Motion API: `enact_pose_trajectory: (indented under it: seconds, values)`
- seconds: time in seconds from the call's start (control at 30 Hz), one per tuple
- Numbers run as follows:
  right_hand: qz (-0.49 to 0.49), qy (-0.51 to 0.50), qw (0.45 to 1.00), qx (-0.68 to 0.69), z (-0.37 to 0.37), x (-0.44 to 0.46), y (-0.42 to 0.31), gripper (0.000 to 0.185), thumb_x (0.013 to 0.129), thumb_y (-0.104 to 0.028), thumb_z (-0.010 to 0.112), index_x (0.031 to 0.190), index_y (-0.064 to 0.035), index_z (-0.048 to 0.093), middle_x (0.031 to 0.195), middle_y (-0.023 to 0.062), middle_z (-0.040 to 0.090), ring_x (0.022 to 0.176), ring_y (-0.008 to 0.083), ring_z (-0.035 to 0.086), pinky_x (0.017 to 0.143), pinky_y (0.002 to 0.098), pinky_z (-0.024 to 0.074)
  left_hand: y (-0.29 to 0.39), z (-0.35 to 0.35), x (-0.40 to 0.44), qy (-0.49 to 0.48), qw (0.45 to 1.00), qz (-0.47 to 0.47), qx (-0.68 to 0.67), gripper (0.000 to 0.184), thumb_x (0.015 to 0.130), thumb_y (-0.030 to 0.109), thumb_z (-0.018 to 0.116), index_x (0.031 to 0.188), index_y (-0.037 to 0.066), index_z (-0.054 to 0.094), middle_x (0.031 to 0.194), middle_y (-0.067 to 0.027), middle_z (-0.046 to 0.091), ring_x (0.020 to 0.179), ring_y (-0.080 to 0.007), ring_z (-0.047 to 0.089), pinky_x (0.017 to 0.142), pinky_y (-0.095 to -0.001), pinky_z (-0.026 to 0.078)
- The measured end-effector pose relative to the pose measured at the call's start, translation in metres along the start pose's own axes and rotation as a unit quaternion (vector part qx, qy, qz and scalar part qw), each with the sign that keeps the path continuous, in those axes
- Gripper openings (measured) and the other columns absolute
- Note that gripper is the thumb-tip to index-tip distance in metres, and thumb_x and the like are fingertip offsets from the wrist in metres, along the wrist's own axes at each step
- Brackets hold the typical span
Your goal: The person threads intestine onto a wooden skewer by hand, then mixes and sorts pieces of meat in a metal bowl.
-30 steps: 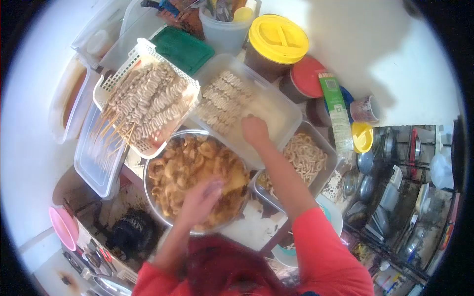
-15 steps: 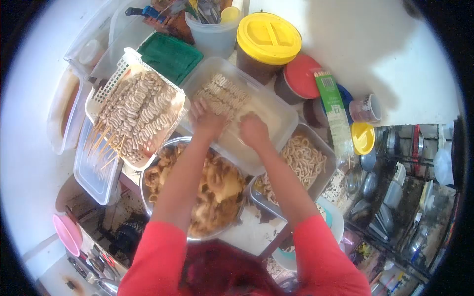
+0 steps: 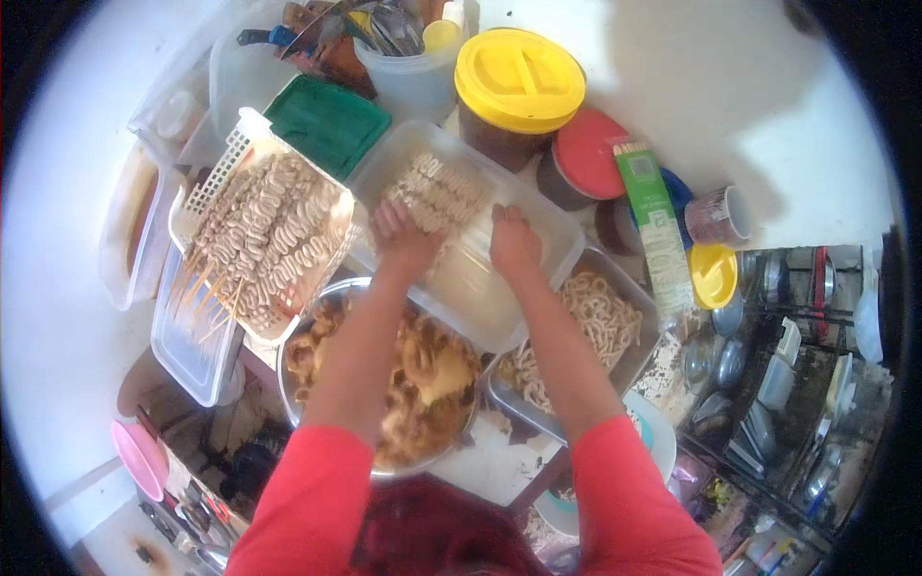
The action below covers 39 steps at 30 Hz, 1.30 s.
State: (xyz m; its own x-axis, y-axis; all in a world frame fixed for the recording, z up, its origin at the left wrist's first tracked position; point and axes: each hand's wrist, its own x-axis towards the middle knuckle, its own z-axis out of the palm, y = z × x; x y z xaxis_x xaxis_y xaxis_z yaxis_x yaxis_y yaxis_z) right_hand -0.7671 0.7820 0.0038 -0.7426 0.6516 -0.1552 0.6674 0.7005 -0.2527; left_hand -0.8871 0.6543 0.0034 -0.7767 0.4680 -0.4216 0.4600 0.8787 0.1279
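Over the left side of a translucent plastic tub (image 3: pixel 562 274) is my left hand (image 3: pixel 403 240), its fingers at the near end of the skewered, folded pieces (image 3: pixel 440 192). My right hand (image 3: pixel 516 240) is closed above the tub's right part, at the ends of thin sticks (image 3: pixel 473 269); whatever it pinches is too small to make out. To the left, a white basket (image 3: pixel 181 219) holds a pile of loaded skewers (image 3: pixel 264 230). A metal tray of loose pale strips (image 3: pixel 600 317) lies right of my right forearm. Below my left forearm stands a round bowl of brown pieces (image 3: pixel 432 384).
Behind the tub stand a green lid (image 3: pixel 327 125), a yellow-lidded container (image 3: pixel 519 82), a red-lidded container (image 3: pixel 591 154) and a bucket of utensils (image 3: pixel 408 86). A green skewer packet (image 3: pixel 653 216) leans at the right. A dish rack (image 3: pixel 788 384) is far right.
My left hand has come from above the brown pieces into the tub. My right hand has shifted slightly right and is raised a little at the sticks' ends.
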Motion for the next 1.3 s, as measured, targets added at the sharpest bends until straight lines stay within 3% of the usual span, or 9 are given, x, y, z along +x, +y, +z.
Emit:
enact_pose_trajectory:
  seconds: [0.17, 0.47, 0.57, 0.67, 0.73, 0.8, 0.9, 1.17, 1.3]
  values:
    - [0.0, 0.028, 0.999, 0.046, -0.005, -0.011, 0.001, 0.032, 0.082, -0.008, 0.051, 0.114, -0.0028, 0.053, 0.111, 0.0169, 0.052, 0.093, 0.0356, 0.058, 0.077, 0.0451, 0.0492, 0.006, -0.006, 0.014, 0.069, 0.988, 0.069, -0.122, 0.099, 0.082, 0.065, 0.044, 0.144, -0.003, 0.005, 0.151, -0.0207, 0.002, 0.14, -0.0349, 0.002, 0.112, -0.0458, -0.001]
    - [0.014, 0.116, 0.933, 0.341, -0.055, -0.135, -0.002, 0.019, 0.082, -0.009, 0.058, 0.099, -0.0022, 0.059, 0.097, 0.0191, 0.058, 0.088, 0.0356, 0.057, 0.076, 0.0409, 0.0464, -0.011, 0.03, 0.031, 0.133, 0.984, 0.101, -0.056, 0.092, 0.083, 0.051, 0.053, 0.143, -0.001, 0.008, 0.15, -0.0185, 0.011, 0.137, -0.0353, 0.012, 0.11, -0.0503, 0.009]
    - [0.026, 0.075, 0.937, 0.34, -0.07, -0.204, 0.005, 0.013, 0.083, -0.007, 0.059, 0.094, -0.0024, 0.064, 0.085, 0.0133, 0.062, 0.073, 0.025, 0.059, 0.069, 0.0323, 0.0482, 0.012, -0.003, 0.016, 0.172, 0.983, 0.041, -0.054, 0.074, 0.082, 0.042, 0.058, 0.134, -0.004, 0.033, 0.134, -0.0231, 0.039, 0.125, -0.0344, 0.038, 0.105, -0.0469, 0.026]
    - [0.032, -0.024, 0.951, 0.307, -0.079, -0.26, 0.01, 0.014, 0.084, -0.009, 0.059, 0.093, -0.0005, 0.063, 0.085, 0.0163, 0.062, 0.076, 0.0295, 0.061, 0.07, 0.0348, 0.0479, 0.044, 0.005, 0.031, 0.1, 0.969, 0.205, -0.096, 0.049, 0.079, 0.033, 0.061, 0.11, -0.005, 0.055, 0.105, -0.0235, 0.059, 0.099, -0.034, 0.057, 0.089, -0.0432, 0.044]
    - [0.037, -0.098, 0.945, 0.31, -0.083, -0.287, 0.012, 0.015, 0.083, -0.01, 0.059, 0.094, 0.0002, 0.063, 0.086, 0.0176, 0.061, 0.078, 0.0315, 0.061, 0.07, 0.0355, 0.0478, 0.08, 0.03, 0.024, 0.127, 0.955, 0.16, -0.216, 0.032, 0.076, 0.026, 0.063, 0.088, -0.004, 0.062, 0.085, -0.0232, 0.064, 0.084, -0.0352, 0.063, 0.074, -0.0428, 0.05]
    - [0.068, -0.167, 0.937, 0.3, -0.098, -0.302, 0.008, 0.015, 0.082, -0.011, 0.057, 0.089, 0.0006, 0.062, 0.085, 0.0201, 0.06, 0.081, 0.0372, 0.058, 0.072, 0.0412, 0.0468, 0.108, 0.016, 0.004, -0.08, 0.903, 0.022, -0.421, 0.03, 0.074, 0.021, 0.062, 0.088, -0.005, 0.062, 0.087, -0.0231, 0.064, 0.087, -0.037, 0.062, 0.076, -0.0452, 0.05]
    - [0.07, -0.176, 0.951, 0.244, -0.108, -0.326, 0.014, 0.017, 0.083, -0.013, 0.057, 0.093, 0.0, 0.062, 0.083, 0.0198, 0.06, 0.083, 0.0364, 0.059, 0.074, 0.0398, 0.0464, 0.131, 0.045, 0.003, 0.108, 0.933, -0.016, -0.344, 0.028, 0.072, 0.019, 0.062, 0.085, -0.006, 0.062, 0.084, -0.0217, 0.065, 0.085, -0.0382, 0.063, 0.075, -0.0458, 0.05]
    - [0.155, -0.182, 0.942, 0.234, -0.116, -0.386, 0.041, 0.025, 0.087, -0.021, 0.056, 0.103, -0.0036, 0.062, 0.093, 0.0207, 0.06, 0.089, 0.0385, 0.058, 0.08, 0.0436, 0.0464, 0.114, 0.07, 0.048, 0.043, 0.958, 0.065, -0.276, 0.026, 0.069, 0.027, 0.064, 0.084, 0.005, 0.067, 0.085, -0.0175, 0.066, 0.079, -0.033, 0.065, 0.074, -0.0406, 0.051]
    - [0.136, -0.143, 0.949, 0.247, -0.121, -0.401, 0.039, 0.024, 0.088, -0.022, 0.054, 0.102, -0.0037, 0.062, 0.095, 0.0211, 0.06, 0.089, 0.039, 0.058, 0.079, 0.0441, 0.046, 0.111, 0.132, 0.076, 0.054, 0.859, 0.098, -0.5, 0.025, 0.07, 0.03, 0.064, 0.074, 0.006, 0.068, 0.08, -0.0144, 0.066, 0.073, -0.0295, 0.064, 0.069, -0.0387, 0.05]
